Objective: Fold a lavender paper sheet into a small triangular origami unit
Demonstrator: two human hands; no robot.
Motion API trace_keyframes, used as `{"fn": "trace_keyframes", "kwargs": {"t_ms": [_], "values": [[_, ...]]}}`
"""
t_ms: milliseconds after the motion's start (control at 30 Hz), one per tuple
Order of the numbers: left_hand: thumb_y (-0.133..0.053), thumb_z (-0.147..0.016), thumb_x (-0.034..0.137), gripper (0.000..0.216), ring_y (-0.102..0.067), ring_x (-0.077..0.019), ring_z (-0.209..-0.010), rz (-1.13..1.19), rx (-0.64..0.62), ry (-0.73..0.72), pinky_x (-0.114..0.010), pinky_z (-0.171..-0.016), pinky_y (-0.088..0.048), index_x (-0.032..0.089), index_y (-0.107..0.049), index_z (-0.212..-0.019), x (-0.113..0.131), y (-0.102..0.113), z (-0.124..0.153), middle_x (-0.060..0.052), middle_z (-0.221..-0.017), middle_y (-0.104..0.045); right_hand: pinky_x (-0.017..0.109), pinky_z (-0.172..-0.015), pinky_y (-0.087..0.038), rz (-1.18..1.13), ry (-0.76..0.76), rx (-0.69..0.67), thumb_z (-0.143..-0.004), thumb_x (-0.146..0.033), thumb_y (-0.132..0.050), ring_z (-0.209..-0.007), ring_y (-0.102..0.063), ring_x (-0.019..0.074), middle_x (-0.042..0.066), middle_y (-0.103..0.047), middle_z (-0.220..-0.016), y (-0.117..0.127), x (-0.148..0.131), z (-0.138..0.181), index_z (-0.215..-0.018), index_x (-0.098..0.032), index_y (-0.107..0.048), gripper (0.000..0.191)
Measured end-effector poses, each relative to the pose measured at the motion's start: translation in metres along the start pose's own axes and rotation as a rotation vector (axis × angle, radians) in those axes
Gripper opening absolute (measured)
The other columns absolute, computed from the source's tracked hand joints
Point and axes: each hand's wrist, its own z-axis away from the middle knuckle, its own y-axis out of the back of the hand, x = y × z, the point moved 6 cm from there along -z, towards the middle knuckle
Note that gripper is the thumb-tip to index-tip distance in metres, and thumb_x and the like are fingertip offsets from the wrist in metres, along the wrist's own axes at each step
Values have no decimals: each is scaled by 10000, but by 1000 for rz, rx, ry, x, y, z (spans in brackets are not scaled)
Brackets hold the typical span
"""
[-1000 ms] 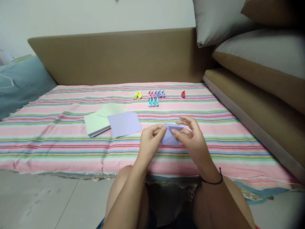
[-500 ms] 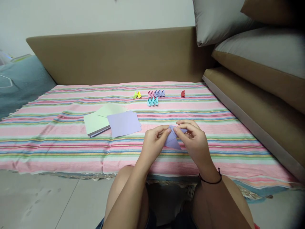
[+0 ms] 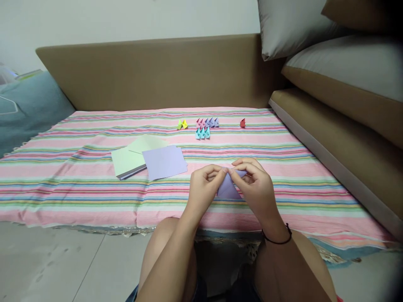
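Note:
A folded sheet of purple paper (image 3: 228, 188) is held up between my two hands, its pointed lower part hanging below my fingers. My left hand (image 3: 206, 182) pinches its upper left edge between thumb and fingers. On the other side, my right hand (image 3: 254, 180) grips the upper right edge, its thumb tip almost meeting the left thumb. Part of the fold is hidden behind the fingers. To the left lie loose purple sheets (image 3: 165, 162) beside a stack of pale green paper (image 3: 127, 162).
Small folded paper pieces stand farther back: yellow ones (image 3: 182, 124), a row of pink and purple ones (image 3: 207, 123), light blue ones (image 3: 202, 133) and a red one (image 3: 242, 123). All rest on a striped cloth (image 3: 78, 167). Brown cushions (image 3: 340, 138) line the right side.
The purple paper has shifted in my fingers; its upper flap now shows less and the lower triangle shows more plainly. Both hands stay almost in place.

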Motion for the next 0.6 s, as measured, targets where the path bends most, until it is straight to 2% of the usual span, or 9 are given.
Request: {"fn": "trace_keyframes", "kwargs": {"t_ms": [100, 200, 300, 400, 500, 600], "values": [[-676, -735, 363, 251, -396, -60, -449, 13, 51, 17, -191, -411, -294, 129, -656, -645, -2, 4, -1, 16, -538, -536, 279, -593, -482, -61, -60, -2, -751, -321, -669, -822, -604, 186, 61, -596, -955, -1, 2, 0, -774, -195, -615, 139], [-680, -731, 374, 246, -390, -63, -459, 71, 137, 18, -195, -425, -304, 135, -672, -673, -6, 13, -2, 25, -525, -516, 266, -588, -485, -255, -250, -56, -735, -376, -687, -690, -604, 145, 3, -623, -810, -6, 12, 1, -930, -226, -560, 276], [-682, -734, 370, 237, -436, -75, -522, 120, 212, -8, -196, -488, -356, 142, -677, -673, -7, 20, -3, 21, -563, -536, 261, -662, -492, -416, -360, -228, -753, -392, -673, -693, -610, 130, -19, -643, -751, -20, 17, 4, -888, -214, -579, 242], [-684, -733, 348, 214, -483, -89, -590, 121, 219, -31, -201, -555, -395, 145, -682, -667, -6, 20, -4, 10, -619, -577, 281, -743, -485, -500, -394, -391, -754, -381, -677, -738, -614, 140, -1, -666, -776, -36, 17, 10, -834, -187, -648, 212], [-678, -737, 345, 212, -476, -92, -586, 107, 205, -32, -205, -563, -400, 147, -677, -661, -6, 17, -4, 16, -599, -560, 273, -668, -460, -469, -382, -337, -738, -401, -688, -686, -582, 145, 0, -645, -712, -39, 20, 13, -744, -168, -669, 234], [-676, -739, 352, 225, -453, -87, -561, 95, 209, -34, -200, -524, -379, 144, -669, -654, -7, 16, -3, 17, -590, -543, 258, -567, -411, -379, -376, -283, -725, -427, -691, -593, -527, 130, -13, -586, -603, -36, 22, 14, -598, -160, -623, 303]]}}
